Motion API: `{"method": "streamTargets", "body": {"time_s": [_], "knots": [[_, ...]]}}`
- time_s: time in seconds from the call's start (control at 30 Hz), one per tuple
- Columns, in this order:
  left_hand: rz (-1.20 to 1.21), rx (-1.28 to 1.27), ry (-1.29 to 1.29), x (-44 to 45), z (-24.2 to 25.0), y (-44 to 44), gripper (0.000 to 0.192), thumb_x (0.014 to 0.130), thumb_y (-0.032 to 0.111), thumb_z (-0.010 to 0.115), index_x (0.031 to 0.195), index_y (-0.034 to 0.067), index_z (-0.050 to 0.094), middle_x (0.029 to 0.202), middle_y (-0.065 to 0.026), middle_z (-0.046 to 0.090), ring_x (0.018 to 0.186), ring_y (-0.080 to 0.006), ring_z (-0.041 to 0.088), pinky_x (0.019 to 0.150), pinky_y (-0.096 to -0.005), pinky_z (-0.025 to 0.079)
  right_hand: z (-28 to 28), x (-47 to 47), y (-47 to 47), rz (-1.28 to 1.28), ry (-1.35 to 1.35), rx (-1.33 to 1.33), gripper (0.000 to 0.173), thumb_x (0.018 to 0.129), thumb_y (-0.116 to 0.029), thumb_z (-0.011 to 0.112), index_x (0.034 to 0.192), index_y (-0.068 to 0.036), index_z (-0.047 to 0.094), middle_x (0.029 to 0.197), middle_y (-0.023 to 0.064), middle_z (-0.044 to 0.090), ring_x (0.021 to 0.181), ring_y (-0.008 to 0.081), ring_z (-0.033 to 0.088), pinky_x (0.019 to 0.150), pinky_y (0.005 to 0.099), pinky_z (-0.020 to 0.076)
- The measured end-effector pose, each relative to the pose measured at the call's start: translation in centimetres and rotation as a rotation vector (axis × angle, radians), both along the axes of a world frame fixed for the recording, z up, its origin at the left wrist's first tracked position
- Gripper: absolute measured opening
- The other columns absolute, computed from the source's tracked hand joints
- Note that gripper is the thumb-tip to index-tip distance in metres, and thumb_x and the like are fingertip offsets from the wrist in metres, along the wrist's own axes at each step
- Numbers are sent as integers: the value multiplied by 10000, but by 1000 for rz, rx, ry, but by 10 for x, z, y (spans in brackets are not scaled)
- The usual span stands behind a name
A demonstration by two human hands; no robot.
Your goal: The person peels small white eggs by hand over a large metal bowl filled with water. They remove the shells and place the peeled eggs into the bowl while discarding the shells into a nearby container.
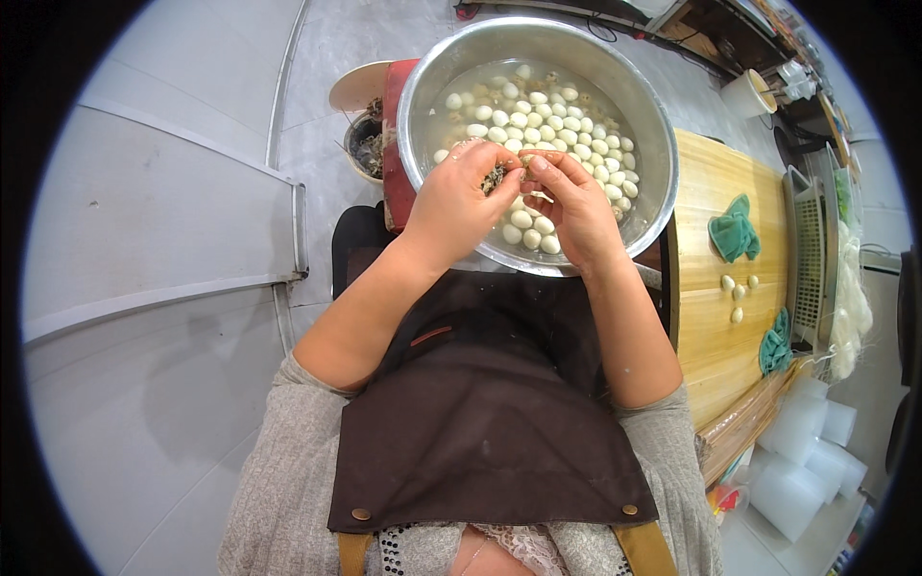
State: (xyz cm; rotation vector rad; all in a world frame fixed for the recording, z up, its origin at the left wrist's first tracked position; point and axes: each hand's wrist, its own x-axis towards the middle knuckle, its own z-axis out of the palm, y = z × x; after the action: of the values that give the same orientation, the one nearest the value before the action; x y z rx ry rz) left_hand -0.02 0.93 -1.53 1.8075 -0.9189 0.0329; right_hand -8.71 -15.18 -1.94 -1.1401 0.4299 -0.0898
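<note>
A large round metal basin (652, 79) holds cloudy water and many small peeled eggs (531, 135), with some speckled unpeeled ones among them. Over its near part my two hands meet at the fingertips. My left hand (464, 191) is curled around speckled bits of eggshell (493, 178). Between the thumb and fingers of my right hand (569, 198) is a small egg (528, 162), partly hidden, which the left fingertips also touch. Whether shell still covers that egg, I cannot tell.
Left of the basin, a bucket (366, 144) with dark shell scraps stands by a red stool (400, 155). On the wooden table (709, 345) at right lie green cloths (735, 229) and several peeled eggs (738, 291). Plastic containers (789, 489) and a white bucket (748, 95) stand farther right.
</note>
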Motion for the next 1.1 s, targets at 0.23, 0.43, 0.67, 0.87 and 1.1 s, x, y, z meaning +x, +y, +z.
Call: {"method": "streamTargets", "body": {"time_s": [0.23, 0.43, 0.67, 0.87, 1.1], "knots": [[10, -35, 73, -3, -6, -3, 182, 911, 171, 710, 967, 8, 654, 926, -160, 689, 896, -349, 656, 799, -436, 525, -7, -2, -2, 21, -28, 85, 237, 1001, -245, 723, 1158, -67, 718, 990, -33, 684, 842, 44, 585, 815, 241, 493], [-132, -65, 859, 8, -7, 4, 181, 998, 217, 651, 1006, 37, 644, 938, -83, 696, 775, -117, 637, 672, -267, 490, -3, -6, -3, 72, -29, 100, 260, 1004, -218, 703, 1198, -45, 703, 1020, 5, 701, 850, 69, 594, 821, 255, 494], [-171, -313, 1096, 17, 3, 8, 127, 1033, 131, 617, 1120, 38, 616, 1032, -59, 680, 771, -61, 598, 604, -211, 449, 5, -12, -3, 131, -75, 228, 280, 1034, -216, 651, 1227, -16, 681, 1073, 84, 712, 875, 103, 609, 813, 271, 499], [-195, -120, 503, 3, 11, 9, 111, 994, 109, 673, 1016, 9, 715, 1003, -61, 709, 835, -152, 681, 706, -281, 543, 7, -14, 0, 47, -18, 242, 236, 1044, -269, 657, 1126, -47, 669, 962, 46, 696, 800, 80, 593, 736, 241, 489], [-149, -9, -19, 0, 13, 9, 116, 935, 127, 735, 1004, 43, 696, 965, -119, 708, 875, -302, 669, 769, -373, 531, 11, -15, 1, 28, 87, 136, 302, 991, -379, 739, 1014, -87, 665, 831, -17, 621, 738, 61, 561, 678, 207, 458]]}}
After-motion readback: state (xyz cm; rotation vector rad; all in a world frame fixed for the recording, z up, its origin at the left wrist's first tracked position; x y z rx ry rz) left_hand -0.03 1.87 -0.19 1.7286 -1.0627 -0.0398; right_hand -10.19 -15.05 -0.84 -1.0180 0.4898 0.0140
